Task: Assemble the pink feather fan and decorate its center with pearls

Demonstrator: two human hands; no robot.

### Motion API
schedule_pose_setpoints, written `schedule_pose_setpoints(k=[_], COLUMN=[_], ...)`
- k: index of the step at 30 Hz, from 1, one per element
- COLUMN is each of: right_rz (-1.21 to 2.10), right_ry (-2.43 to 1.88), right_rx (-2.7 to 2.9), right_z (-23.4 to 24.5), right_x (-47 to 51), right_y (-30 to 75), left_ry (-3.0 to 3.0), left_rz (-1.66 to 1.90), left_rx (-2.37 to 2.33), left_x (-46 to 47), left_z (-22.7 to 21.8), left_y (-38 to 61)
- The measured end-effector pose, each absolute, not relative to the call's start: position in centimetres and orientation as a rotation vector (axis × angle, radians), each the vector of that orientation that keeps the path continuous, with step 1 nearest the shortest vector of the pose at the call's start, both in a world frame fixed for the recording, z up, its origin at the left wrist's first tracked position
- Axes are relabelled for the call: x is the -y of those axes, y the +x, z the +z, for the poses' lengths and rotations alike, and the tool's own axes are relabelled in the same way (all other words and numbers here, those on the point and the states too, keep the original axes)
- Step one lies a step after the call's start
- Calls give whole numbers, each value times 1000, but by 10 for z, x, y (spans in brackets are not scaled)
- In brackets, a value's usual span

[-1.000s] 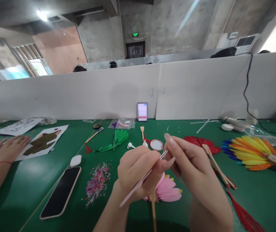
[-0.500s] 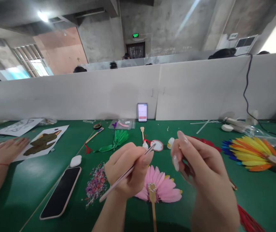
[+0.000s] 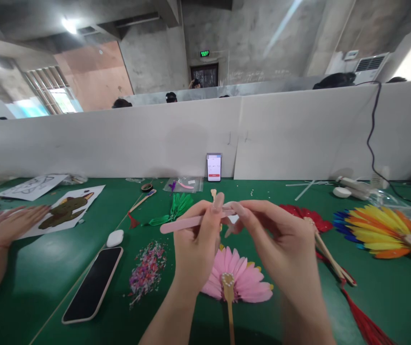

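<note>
My left hand (image 3: 197, 242) is closed round pink tweezers (image 3: 180, 224), held level above the table with the handle end pointing left. My right hand (image 3: 275, 235) meets it from the right, thumb and forefinger pinched at the tweezers' tip; whether anything tiny sits in the pinch is hidden. Under both hands lies a pink feather fan (image 3: 243, 280) with a bead-studded wooden handle (image 3: 228, 299) pointing toward me.
A black phone (image 3: 93, 283), a white earbud case (image 3: 114, 237) and a pile of coloured bits (image 3: 146, 271) lie left. Green feathers (image 3: 174, 207), a red fan (image 3: 308, 221) and a yellow-orange fan (image 3: 378, 229) lie around. Another person's hands (image 3: 9, 225) rest at far left. A white partition (image 3: 155, 139) backs the table.
The hands parted, then came together again. The tweezers swung from slanting down-left to level, and my right fingers closed on their tip. The pink fan came into full view.
</note>
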State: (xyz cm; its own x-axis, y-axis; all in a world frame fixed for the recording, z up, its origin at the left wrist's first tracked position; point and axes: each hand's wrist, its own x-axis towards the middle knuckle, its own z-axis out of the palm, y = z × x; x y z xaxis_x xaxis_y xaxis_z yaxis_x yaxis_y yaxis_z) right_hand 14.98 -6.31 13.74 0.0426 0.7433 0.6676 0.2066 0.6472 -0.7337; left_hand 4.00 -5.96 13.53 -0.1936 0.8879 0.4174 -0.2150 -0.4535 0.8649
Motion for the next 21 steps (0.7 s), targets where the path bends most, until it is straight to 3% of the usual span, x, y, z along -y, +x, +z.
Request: schedule_pose_setpoints(k=[12, 16, 21], right_rz=[-206, -170, 22], right_ry=[-461, -547, -782], right_rx=[1485, 1482, 1806], right_z=[87, 78, 62], right_x=[20, 8, -1], right_y=[97, 96, 81], left_ry=[1155, 1059, 1091], left_rz=[1496, 1553, 1926], left_rx=[-964, -944, -1105], left_x=[41, 29, 28], left_z=[143, 139, 140], left_y=[-14, -31, -46])
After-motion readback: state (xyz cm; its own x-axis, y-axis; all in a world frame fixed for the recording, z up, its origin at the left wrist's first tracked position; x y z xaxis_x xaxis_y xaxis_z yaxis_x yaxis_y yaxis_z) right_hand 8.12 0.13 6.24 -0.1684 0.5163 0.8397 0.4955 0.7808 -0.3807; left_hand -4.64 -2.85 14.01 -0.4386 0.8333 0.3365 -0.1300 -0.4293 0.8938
